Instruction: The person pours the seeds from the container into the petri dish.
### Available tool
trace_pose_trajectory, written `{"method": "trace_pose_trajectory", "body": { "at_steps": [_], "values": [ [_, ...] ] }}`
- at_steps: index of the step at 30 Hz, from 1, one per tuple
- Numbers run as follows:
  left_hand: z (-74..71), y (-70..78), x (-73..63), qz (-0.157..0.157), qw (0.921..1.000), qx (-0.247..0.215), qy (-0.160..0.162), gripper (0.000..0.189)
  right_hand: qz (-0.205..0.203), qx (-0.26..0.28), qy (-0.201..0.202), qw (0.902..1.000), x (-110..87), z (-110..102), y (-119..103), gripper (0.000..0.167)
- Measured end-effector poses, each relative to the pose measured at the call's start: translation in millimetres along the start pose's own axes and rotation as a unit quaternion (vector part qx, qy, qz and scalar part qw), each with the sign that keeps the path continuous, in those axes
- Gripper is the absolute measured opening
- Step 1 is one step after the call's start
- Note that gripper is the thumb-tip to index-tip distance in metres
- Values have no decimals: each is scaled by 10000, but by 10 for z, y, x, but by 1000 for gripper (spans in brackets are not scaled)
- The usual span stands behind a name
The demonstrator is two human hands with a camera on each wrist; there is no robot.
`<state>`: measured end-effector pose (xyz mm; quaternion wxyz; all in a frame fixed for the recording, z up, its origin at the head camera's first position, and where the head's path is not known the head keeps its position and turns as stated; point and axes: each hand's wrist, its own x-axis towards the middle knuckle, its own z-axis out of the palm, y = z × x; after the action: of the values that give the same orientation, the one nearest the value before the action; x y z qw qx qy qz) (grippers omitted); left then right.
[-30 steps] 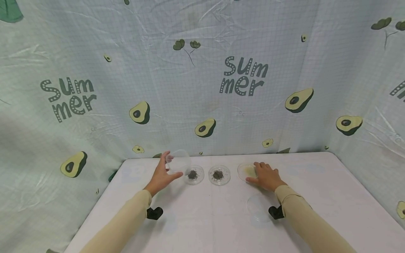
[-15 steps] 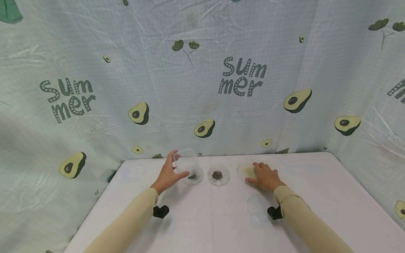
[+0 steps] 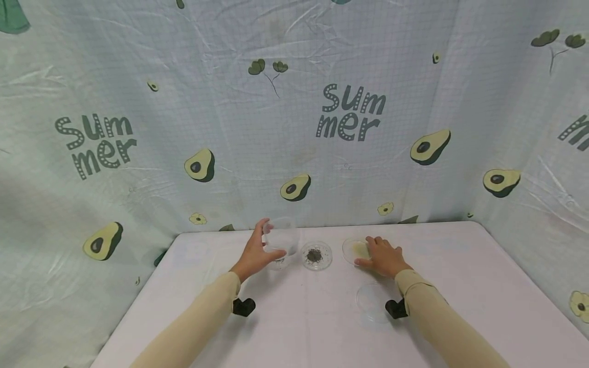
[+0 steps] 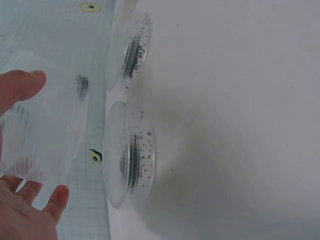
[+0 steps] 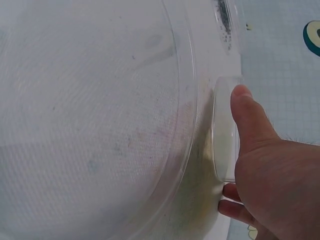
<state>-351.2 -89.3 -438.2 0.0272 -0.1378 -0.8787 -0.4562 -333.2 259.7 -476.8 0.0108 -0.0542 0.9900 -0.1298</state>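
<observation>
My left hand (image 3: 258, 253) holds a clear round petri dish lid (image 3: 281, 235) by its edge, thumb on one side and fingers on the other. The lid is raised and overlaps the left petri dish (image 4: 130, 155), which holds dark grains and is partly hidden in the head view. Just right of that dish stands a second petri dish (image 3: 317, 255) with a dark heap of grains. My right hand (image 3: 385, 257) grips a third petri dish (image 3: 353, 249) on the table, thumb and fingers at its sides. Something pale yellow shows in or under this dish.
Another clear round lid (image 3: 370, 300) lies on the white table (image 3: 322, 332) in front of the right dish, close to the black wrist camera (image 3: 397, 308). Behind the table's back edge hangs a printed curtain (image 3: 239, 117).
My left hand has carried the lid rightward, over the left dish, which it now largely covers in the head view. The right hand stays on its dish.
</observation>
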Motion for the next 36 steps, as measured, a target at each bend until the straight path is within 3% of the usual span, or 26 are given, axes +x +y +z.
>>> {"method": "trace_pose_trajectory", "body": {
  "at_steps": [11, 20, 36],
  "values": [
    [121, 98, 52, -109, 9999, -53, -84, 97, 20, -57, -50, 10000, -24, -24, -31, 83],
    [195, 102, 114, 39, 9998, -71, -169, 98, 69, -65, -101, 9999, -41, -45, -60, 82],
    [345, 257, 170, 144, 9995, -133, -241, 96, 108, -58, -160, 9998, -13, -30, -41, 82]
  ]
}}
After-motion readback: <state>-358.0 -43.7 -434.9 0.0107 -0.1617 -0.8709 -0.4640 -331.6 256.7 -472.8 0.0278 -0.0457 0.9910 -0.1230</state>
